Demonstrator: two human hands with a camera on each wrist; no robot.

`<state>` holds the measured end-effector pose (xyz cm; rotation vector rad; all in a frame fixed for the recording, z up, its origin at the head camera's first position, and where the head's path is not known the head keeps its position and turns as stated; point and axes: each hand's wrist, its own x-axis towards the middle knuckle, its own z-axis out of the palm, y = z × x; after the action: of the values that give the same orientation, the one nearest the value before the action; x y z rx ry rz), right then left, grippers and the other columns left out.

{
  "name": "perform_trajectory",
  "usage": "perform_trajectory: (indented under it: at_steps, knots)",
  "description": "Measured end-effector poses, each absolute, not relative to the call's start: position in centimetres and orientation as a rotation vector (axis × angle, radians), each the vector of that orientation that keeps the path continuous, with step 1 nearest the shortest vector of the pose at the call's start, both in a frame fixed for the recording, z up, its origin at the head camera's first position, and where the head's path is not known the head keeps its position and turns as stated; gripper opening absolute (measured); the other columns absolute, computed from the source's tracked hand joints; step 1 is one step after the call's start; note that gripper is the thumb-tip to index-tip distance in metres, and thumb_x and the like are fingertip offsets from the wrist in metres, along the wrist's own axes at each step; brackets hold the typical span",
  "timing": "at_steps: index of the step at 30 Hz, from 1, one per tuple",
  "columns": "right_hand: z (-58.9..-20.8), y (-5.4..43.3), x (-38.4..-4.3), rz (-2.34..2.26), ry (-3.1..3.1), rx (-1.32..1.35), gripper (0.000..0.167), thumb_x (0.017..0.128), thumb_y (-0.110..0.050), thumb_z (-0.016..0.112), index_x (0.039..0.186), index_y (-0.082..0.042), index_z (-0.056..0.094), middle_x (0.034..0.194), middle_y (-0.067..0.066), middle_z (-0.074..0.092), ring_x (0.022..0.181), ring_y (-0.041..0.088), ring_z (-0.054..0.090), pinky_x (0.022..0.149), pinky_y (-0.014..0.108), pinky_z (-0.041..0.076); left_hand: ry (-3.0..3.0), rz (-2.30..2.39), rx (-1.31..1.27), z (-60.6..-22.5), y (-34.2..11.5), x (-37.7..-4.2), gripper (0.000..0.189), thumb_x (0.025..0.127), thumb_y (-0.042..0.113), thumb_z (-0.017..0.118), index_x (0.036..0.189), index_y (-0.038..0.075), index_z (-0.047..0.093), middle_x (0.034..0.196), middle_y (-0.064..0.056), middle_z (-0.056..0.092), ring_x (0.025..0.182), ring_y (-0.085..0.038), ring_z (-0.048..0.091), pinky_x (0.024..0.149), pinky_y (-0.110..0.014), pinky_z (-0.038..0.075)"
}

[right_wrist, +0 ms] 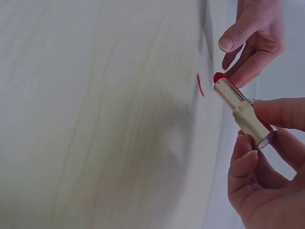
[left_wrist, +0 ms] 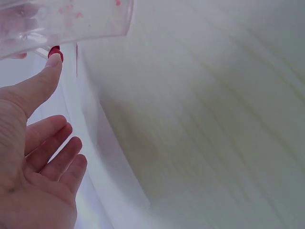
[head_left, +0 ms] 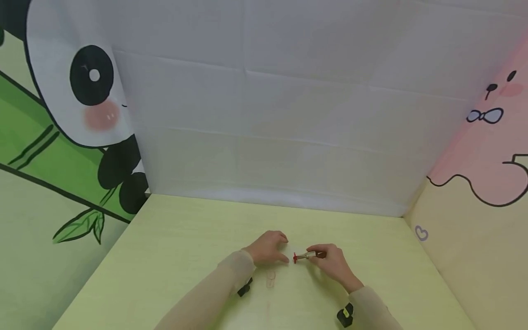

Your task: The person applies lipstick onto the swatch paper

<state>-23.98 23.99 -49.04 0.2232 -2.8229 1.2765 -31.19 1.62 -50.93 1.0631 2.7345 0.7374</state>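
Gold lipstick [right_wrist: 239, 106] — pinched between right fingers [right_wrist: 243, 165], red tip [right_wrist: 218, 77] near relaxed left fingers [left_wrist: 46, 135]

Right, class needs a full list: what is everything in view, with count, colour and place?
Gold tube lipstick: 1, red tip, in the right hand's grip
Thin painted-looking streak: 1, red, beyond the lipstick tip
Clear plastic piece: 1, transparent with reddish marks, near left wrist
Smooth tabletop: 1, pale yellow-green, under the hands
Creased backdrop: 1, white, behind the tabletop
Cartoon panda: 1, black and white, left wall
Cartoon figure: 1, pink, right wall
Heart outline: 1, purple, right wall
Wrist devices: 2, black, one per wrist
Sleeves: 2, beige, forearms
Left hand: 1, bare, left of lipstick
Right hand: 1, bare, holding lipstick
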Motion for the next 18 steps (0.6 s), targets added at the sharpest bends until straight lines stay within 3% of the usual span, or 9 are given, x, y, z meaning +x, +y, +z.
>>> perform_trajectory:
  at_steps: [18]
  knots:
    - [-49.2,21.9,-24.6,1.310,-2.809,0.231,0.021,0.081,-0.005,0.072,0.102,-0.007,0.074,0.089,0.002,0.066,0.077,0.016,0.063,0.061,0.033,0.049,2.761,0.737,1.026,-51.6,-1.2,-31.2,0.064,0.071,0.041,0.084,0.120,0.004,0.066,0.115,-0.002,0.056,0.108,-0.018,0.052,0.093,-0.030,0.041]
